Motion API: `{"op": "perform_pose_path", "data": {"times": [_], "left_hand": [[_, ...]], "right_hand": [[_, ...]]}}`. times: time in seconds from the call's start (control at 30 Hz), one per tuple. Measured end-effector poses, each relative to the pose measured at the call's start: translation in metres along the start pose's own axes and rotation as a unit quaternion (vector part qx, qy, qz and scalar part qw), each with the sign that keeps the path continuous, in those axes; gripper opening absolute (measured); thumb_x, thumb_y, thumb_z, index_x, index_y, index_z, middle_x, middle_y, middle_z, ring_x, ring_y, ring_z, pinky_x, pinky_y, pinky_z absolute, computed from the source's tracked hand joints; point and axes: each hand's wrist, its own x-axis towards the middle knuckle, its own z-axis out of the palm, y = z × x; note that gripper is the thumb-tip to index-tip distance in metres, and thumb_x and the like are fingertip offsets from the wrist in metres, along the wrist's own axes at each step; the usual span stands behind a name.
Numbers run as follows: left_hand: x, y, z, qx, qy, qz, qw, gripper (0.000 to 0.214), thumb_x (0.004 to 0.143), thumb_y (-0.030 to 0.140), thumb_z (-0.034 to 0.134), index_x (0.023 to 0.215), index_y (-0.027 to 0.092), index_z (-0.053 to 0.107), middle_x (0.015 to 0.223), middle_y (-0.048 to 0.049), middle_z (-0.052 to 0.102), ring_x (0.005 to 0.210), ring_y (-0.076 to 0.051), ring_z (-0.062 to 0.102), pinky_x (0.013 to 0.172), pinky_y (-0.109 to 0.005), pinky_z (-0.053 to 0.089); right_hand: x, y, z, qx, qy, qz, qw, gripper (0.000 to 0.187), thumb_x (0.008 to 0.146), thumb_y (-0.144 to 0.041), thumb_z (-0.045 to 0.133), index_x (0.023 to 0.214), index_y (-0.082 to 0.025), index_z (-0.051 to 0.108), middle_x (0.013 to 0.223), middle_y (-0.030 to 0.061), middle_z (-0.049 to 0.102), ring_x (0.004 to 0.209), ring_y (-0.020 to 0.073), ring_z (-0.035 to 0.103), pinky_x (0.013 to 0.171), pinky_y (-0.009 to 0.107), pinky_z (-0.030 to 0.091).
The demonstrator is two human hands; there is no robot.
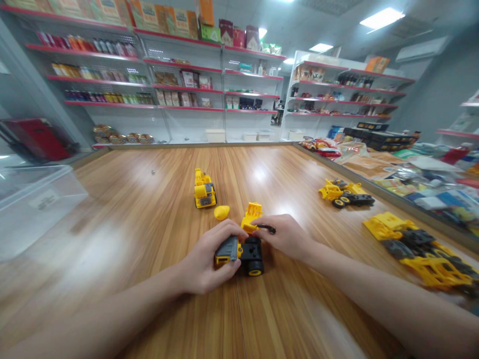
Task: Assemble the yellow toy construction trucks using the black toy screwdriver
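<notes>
"What did the fingers have hold of?"

"The left hand (pixel 204 262) had its fingers closed around a grey-and-yellow toy part (pixel 227 249), just below mid-frame, with a black wheeled base (pixel 251 253) right beside it."

"And the right hand (pixel 290 237)?"

"Its fingers were bent about a slim dark piece (pixel 267 228), next to a yellow toy part (pixel 253 212) near the centre. I couldn't tell how firmly they met the yellow."

"What lay around them?"

"A rounded yellow piece (pixel 221 213) sat just above the left hand, and a yellow toy vehicle (pixel 204 189) stood above that, on the wooden counter (pixel 142 224)."

"Farther out?"

"More yellow-and-black toys (pixel 422 249) at lower right, a clear bin (pixel 37 199) at the left edge, and stocked shelves (pixel 187 89) across the top."
</notes>
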Motion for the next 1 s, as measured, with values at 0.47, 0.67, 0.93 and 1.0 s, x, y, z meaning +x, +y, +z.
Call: {"op": "perform_pose_path", "data": {"times": [0.47, 0.67, 0.93, 1.0], "left_hand": [[0.001, 0.001, 0.0, -0.003, -0.013, 0.001, 1.0, 0.036, 0.08, 0.02, 0.058, 0.114, 0.018, 0.049, 0.108, -0.0098, 0.054, 0.098, -0.023, 0.053, 0.086, -0.037, 0.044], [0.001, 0.002, 0.0, 0.0, -0.011, 0.001, 1.0, 0.036, 0.079, 0.02, 0.058, 0.114, 0.018, 0.049, 0.108, -0.0097, 0.054, 0.098, -0.023, 0.053, 0.087, -0.037, 0.044], [0.001, 0.002, 0.0, -0.001, -0.003, -0.002, 1.0, 0.036, 0.078, 0.019, 0.059, 0.113, 0.018, 0.049, 0.108, -0.0094, 0.055, 0.099, -0.022, 0.054, 0.088, -0.037, 0.044], [0.0, 0.002, 0.0, -0.007, 0.0, -0.014, 1.0, 0.038, 0.078, 0.019, 0.06, 0.114, 0.019, 0.048, 0.109, -0.0091, 0.055, 0.098, -0.022, 0.054, 0.087, -0.037, 0.045]], "right_hand": [[0.004, 0.003, -0.023, -0.145, 0.078, 0.142, 0.976, 0.037, 0.086, -0.047, 0.057, 0.11, -0.021, 0.068, 0.081, 0.0057, 0.074, 0.069, 0.0197, 0.066, 0.06, 0.027, 0.04], [0.005, 0.002, -0.017, -0.159, 0.055, 0.191, 0.967, 0.041, 0.081, -0.056, 0.058, 0.091, -0.019, 0.073, 0.075, 0.0078, 0.072, 0.067, 0.0202, 0.064, 0.055, 0.026, 0.035], [0.006, 0.009, -0.021, -0.068, 0.073, 0.18, 0.979, 0.025, 0.081, -0.038, 0.058, 0.076, -0.016, 0.069, 0.061, 0.0003, 0.061, 0.055, 0.0126, 0.054, 0.05, 0.024, 0.028], [0.006, 0.005, -0.024, -0.025, 0.084, 0.153, 0.984, 0.022, 0.081, -0.035, 0.058, 0.075, -0.016, 0.067, 0.059, -0.0013, 0.058, 0.055, 0.0116, 0.052, 0.05, 0.024, 0.029]]}}
